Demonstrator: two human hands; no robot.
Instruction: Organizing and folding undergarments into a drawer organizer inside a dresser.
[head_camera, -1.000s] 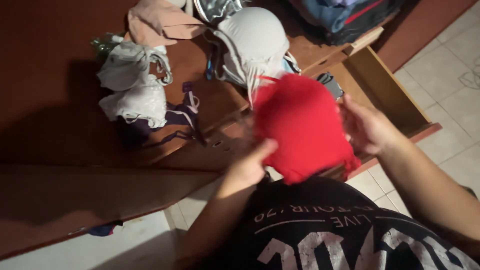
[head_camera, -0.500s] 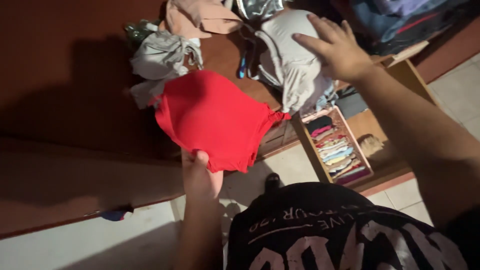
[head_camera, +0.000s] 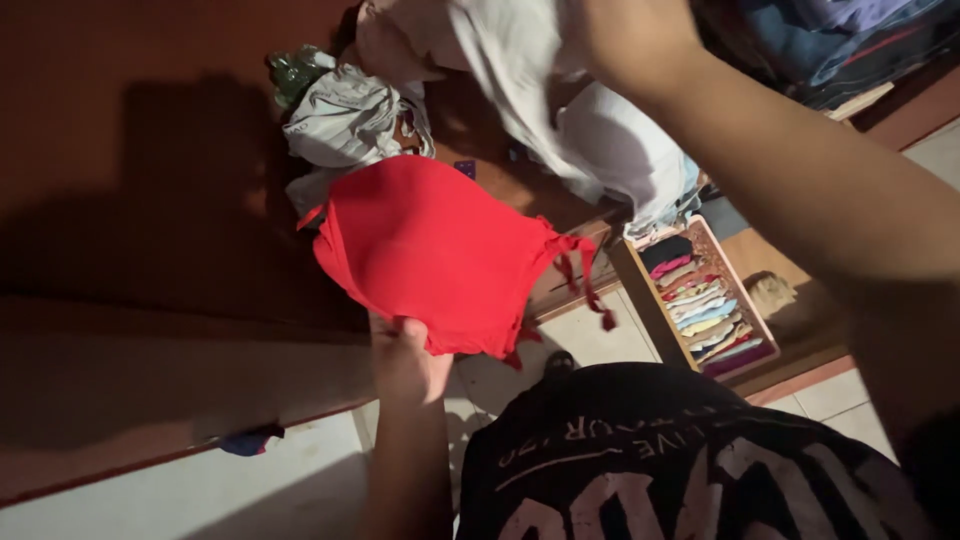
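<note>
The left hand (head_camera: 408, 352) pinched the near edge of the red bra (head_camera: 430, 245), grip closed on it, holding it over the brown table (head_camera: 130, 200) near its front edge. Up at the far side, the right hand (head_camera: 630, 40) was clenched around a white garment (head_camera: 520, 60), lifting it. A grey bra (head_camera: 345, 110) lay just beyond the red one; rolled clothes filled the drawer organiser (head_camera: 705, 300) on the right.

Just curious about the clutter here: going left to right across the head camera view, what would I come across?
Dark blue cloth scrap on the floor → grey crumpled garment → red garment in the left hand → white garment → tray of folded colourful cloths → tan bundle in the drawer.
</note>
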